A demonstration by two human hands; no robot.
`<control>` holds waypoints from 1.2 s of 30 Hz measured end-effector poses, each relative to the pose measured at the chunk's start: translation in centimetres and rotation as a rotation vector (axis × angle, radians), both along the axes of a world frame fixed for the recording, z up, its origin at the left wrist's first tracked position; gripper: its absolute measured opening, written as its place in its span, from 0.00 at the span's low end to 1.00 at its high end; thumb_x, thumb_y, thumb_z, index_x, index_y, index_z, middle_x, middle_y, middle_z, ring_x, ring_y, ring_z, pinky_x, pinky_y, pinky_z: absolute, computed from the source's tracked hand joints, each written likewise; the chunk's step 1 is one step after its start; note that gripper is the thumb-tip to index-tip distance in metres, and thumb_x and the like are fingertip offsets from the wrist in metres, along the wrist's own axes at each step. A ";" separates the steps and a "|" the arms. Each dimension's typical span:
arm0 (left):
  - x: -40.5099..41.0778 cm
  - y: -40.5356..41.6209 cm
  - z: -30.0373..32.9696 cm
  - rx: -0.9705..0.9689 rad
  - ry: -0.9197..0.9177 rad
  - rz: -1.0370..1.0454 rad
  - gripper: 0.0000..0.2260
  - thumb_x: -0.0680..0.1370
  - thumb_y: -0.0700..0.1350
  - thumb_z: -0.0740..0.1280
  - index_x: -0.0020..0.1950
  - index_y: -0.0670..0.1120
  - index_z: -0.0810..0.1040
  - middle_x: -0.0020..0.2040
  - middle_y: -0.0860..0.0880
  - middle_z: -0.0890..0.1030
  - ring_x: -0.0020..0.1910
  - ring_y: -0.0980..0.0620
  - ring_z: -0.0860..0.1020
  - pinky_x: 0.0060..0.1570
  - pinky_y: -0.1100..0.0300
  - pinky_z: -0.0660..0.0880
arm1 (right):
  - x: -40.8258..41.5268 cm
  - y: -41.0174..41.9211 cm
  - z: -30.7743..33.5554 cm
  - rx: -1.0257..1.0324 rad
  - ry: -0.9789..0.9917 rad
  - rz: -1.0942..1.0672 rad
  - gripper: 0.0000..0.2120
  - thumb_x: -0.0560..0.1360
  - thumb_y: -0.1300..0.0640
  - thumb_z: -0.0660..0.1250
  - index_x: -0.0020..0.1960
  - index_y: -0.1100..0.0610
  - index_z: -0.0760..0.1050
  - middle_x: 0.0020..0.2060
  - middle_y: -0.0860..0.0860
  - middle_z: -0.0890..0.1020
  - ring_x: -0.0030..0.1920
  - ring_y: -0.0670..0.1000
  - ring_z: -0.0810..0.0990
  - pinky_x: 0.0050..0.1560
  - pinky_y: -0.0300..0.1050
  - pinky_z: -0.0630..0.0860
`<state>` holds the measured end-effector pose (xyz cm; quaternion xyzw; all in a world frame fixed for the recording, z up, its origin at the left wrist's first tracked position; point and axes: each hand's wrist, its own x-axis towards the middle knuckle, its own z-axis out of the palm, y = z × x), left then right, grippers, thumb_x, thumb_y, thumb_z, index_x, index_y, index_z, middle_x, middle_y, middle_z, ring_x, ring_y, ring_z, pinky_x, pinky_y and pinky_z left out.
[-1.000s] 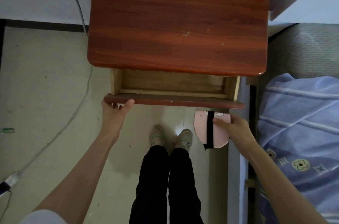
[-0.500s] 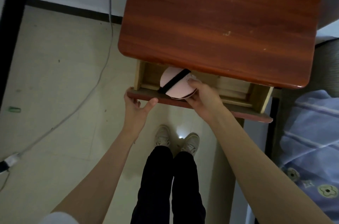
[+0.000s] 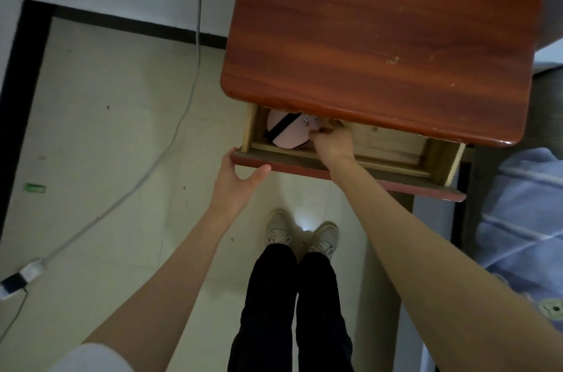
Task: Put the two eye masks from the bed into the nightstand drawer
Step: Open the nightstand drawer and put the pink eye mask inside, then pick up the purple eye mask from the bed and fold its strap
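The reddish-brown nightstand (image 3: 380, 36) stands with its drawer (image 3: 396, 179) pulled out below the top. A pink eye mask (image 3: 289, 135) with a black strap lies in the drawer's left end, partly hidden under the nightstand top. My right hand (image 3: 330, 143) reaches into the drawer, its fingers pinched on the mask's right edge. My left hand (image 3: 236, 181) grips the left end of the drawer front from below. Whether a second mask lies beneath the pink one cannot be told.
The bed with a blue striped cover (image 3: 524, 219) lies at the right. A grey cable (image 3: 170, 140) runs across the pale floor to a plug (image 3: 21, 277) at the left. My legs and shoes (image 3: 301, 237) stand in front of the nightstand.
My right hand carried the pink mask from beside the bed up over the drawer front and down into the drawer's left end. My left hand stayed on the drawer front.
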<state>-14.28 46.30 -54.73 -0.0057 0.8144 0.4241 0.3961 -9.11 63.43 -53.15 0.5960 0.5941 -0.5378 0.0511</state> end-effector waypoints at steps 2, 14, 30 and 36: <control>-0.1 0.2 1.2 -0.082 0.018 -0.084 0.31 0.72 0.53 0.68 0.70 0.46 0.60 0.68 0.47 0.71 0.66 0.48 0.69 0.59 0.60 0.64 | 1.7 -0.9 2.3 0.088 -0.006 0.109 0.16 0.75 0.59 0.60 0.63 0.61 0.68 0.55 0.59 0.79 0.52 0.57 0.77 0.51 0.48 0.73; 3.4 3.0 21.1 0.036 0.615 -0.990 0.25 0.76 0.49 0.62 0.71 0.44 0.61 0.72 0.41 0.65 0.73 0.41 0.59 0.72 0.49 0.56 | 19.2 -4.9 22.9 0.466 -0.023 0.279 0.26 0.76 0.49 0.60 0.72 0.51 0.58 0.72 0.54 0.64 0.72 0.54 0.62 0.72 0.59 0.59; 35.8 -1.4 34.0 0.605 0.896 -1.998 0.29 0.75 0.58 0.53 0.72 0.44 0.60 0.75 0.43 0.61 0.75 0.44 0.55 0.73 0.47 0.53 | 51.9 -31.7 33.5 0.695 -0.493 -0.556 0.29 0.75 0.44 0.58 0.73 0.49 0.53 0.75 0.53 0.58 0.75 0.54 0.55 0.73 0.61 0.51; 48.7 -12.3 35.0 0.777 0.793 -2.260 0.26 0.78 0.55 0.56 0.73 0.47 0.56 0.76 0.46 0.58 0.76 0.47 0.52 0.73 0.50 0.49 | 60.3 -47.9 34.6 0.657 -0.652 -0.878 0.30 0.75 0.44 0.59 0.74 0.48 0.53 0.75 0.51 0.58 0.75 0.53 0.54 0.73 0.59 0.49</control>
